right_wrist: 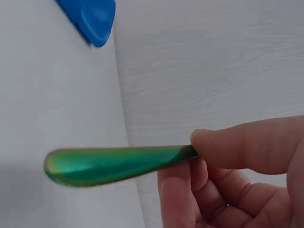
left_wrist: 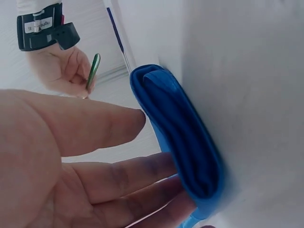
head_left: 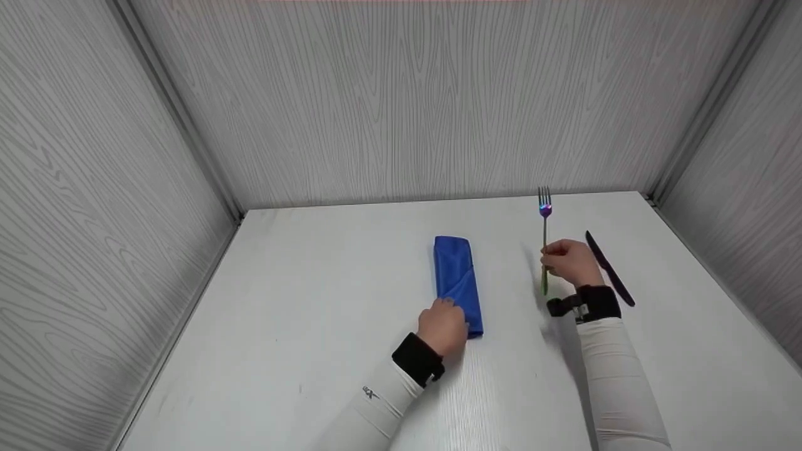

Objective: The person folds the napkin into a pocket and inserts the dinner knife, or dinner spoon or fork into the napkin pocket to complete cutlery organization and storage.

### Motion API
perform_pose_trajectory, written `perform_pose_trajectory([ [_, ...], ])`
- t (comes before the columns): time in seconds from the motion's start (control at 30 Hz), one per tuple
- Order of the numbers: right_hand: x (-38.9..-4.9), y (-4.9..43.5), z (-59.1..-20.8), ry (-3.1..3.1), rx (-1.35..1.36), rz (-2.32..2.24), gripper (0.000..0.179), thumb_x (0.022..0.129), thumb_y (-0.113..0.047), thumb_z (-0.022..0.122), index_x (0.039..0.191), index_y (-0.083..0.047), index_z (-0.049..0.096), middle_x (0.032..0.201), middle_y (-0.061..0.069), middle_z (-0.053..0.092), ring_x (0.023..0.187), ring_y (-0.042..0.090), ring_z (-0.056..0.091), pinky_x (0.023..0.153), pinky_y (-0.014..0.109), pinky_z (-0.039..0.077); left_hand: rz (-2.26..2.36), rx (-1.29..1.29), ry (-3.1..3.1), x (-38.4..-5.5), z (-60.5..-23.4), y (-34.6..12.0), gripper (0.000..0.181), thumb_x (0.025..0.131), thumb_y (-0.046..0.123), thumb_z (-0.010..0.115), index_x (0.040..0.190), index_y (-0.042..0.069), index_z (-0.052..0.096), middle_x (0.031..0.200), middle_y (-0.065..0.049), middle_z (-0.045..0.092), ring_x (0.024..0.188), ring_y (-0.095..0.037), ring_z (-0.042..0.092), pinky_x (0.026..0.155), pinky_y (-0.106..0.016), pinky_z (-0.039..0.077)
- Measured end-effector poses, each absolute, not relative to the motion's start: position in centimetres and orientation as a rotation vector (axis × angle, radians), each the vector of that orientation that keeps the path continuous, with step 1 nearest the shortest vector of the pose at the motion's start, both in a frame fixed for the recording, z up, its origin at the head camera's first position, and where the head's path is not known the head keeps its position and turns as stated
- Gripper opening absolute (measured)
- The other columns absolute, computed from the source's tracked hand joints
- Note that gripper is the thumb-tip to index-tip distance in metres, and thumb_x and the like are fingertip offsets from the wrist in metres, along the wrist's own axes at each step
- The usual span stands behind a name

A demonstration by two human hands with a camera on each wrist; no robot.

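Note:
A blue folded cloth napkin [head_left: 455,269] lies lengthwise on the white table, its rolled layers showing at the near end in the left wrist view. My left hand [head_left: 443,327] rests on that near end, fingers fairly straight against the cloth and the thumb apart from them. To the right, my right hand [head_left: 571,262] pinches a rainbow-coloured fork [head_left: 545,213] by its handle between thumb and fingers. The fork is held above the table with its tines pointing away from me; its green handle end [right_wrist: 109,166] sticks out past the thumb in the right wrist view.
A dark table knife [head_left: 609,269] lies slanted on the table [head_left: 301,282], just right of my right hand. Grey wood-grain panels [head_left: 388,100] stand behind the table and along both sides.

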State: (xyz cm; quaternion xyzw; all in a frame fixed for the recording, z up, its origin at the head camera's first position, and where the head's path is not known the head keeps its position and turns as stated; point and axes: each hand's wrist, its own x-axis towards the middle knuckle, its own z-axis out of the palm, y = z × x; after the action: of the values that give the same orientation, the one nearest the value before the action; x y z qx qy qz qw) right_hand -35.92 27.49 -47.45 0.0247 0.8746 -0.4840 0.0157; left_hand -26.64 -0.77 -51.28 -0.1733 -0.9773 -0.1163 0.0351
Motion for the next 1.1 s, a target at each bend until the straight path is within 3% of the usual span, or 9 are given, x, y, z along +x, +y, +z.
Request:
perform_pose_trajectory([
  [0.17,-35.7,25.3,-47.0,2.646,-0.04,-1.647,0.028,0.099,-0.008,0.069,0.119,0.01,0.066,0.104,0.01,0.073,0.082,0.005,0.07,0.077,0.019,0.058,-0.476,-0.508,-3.017,-27.2,-51.1,-1.1,0.026,0.1,0.027,0.071,0.104,0.003,0.078,0.108,-0.012,0.074,0.102,-0.028,0.07,0.075,-0.045,0.061],
  [0.37,-34.9,22.3,-46.5,2.618,-0.193,-1.64,0.027,0.096,-0.012,0.075,0.114,0.006,0.07,0.099,0.007,0.074,0.085,0.009,0.069,0.078,0.022,0.058,-0.846,-0.472,-2.996,-27.8,-50.6,-1.2,0.046,0.106,0.028,0.064,0.139,-0.004,0.063,0.137,-0.022,0.067,0.126,-0.034,0.066,0.1,-0.048,0.057],
  [0.5,-34.4,20.2,-46.4,2.576,-0.292,-1.61,0.025,0.093,-0.014,0.079,0.109,0.004,0.072,0.092,0.003,0.073,0.084,0.013,0.069,0.077,0.026,0.058,-1.208,-0.46,-2.916,-28.3,-50.3,-1.2,0.05,0.109,0.029,0.059,0.148,-0.003,0.056,0.14,-0.019,0.067,0.13,-0.031,0.064,0.107,-0.046,0.052],
  [0.6,-34.0,19.0,-46.5,2.57,-0.381,-1.558,0.021,0.092,-0.014,0.08,0.104,0.001,0.073,0.087,0.001,0.072,0.08,0.014,0.068,0.074,0.028,0.056,-1.417,-0.478,-2.811,-28.5,-50.3,-1.1,0.044,0.109,0.026,0.059,0.143,-0.002,0.059,0.131,-0.016,0.072,0.121,-0.028,0.07,0.103,-0.042,0.055],
  [0.7,-33.6,18.0,-46.7,2.569,-0.446,-1.5,0.017,0.09,-0.012,0.081,0.1,-0.001,0.074,0.084,-0.001,0.072,0.079,0.012,0.065,0.073,0.027,0.052,-1.545,-0.521,-2.723,-28.6,-50.3,-1.2,0.03,0.109,0.021,0.06,0.127,-0.001,0.07,0.114,-0.012,0.078,0.1,-0.022,0.076,0.087,-0.033,0.059],
  [0.8,-33.5,17.8,-46.8,2.554,-0.488,-1.447,0.014,0.091,-0.012,0.08,0.098,-0.002,0.074,0.084,-0.001,0.072,0.077,0.011,0.061,0.071,0.028,0.05,-1.592,-0.57,-2.676,-28.6,-50.4,-1.3,0.02,0.107,0.017,0.062,0.107,0.002,0.075,0.095,-0.006,0.08,0.081,-0.012,0.073,0.069,-0.023,0.054],
  [0.87,-33.6,17.9,-46.9,2.542,-0.489,-1.416,0.014,0.091,-0.013,0.08,0.098,-0.002,0.074,0.086,0.0,0.073,0.078,0.011,0.062,0.071,0.028,0.05,-1.645,-0.585,-2.667,-28.6,-50.4,-1.3,0.02,0.108,0.016,0.061,0.103,0.001,0.074,0.089,-0.005,0.08,0.074,-0.009,0.072,0.062,-0.02,0.049],
  [0.97,-33.7,18.2,-46.8,2.528,-0.462,-1.41,0.023,0.095,-0.018,0.078,0.109,-0.001,0.074,0.095,0.004,0.076,0.084,0.012,0.066,0.075,0.03,0.054,-1.758,-0.598,-2.642,-28.5,-50.4,-1.2,0.021,0.108,0.014,0.06,0.105,-0.004,0.072,0.088,-0.007,0.08,0.074,-0.01,0.074,0.063,-0.019,0.053],
  [1.1,-34.0,18.8,-46.5,2.471,-0.359,-1.605,0.042,0.104,-0.028,0.068,0.132,0.003,0.067,0.117,0.016,0.077,0.095,0.014,0.074,0.086,0.029,0.058,-1.928,-0.603,-2.598,-28.3,-50.3,-1.0,0.021,0.108,0.011,0.06,0.106,-0.008,0.069,0.088,-0.011,0.079,0.072,-0.019,0.078,0.068,-0.027,0.062],
])
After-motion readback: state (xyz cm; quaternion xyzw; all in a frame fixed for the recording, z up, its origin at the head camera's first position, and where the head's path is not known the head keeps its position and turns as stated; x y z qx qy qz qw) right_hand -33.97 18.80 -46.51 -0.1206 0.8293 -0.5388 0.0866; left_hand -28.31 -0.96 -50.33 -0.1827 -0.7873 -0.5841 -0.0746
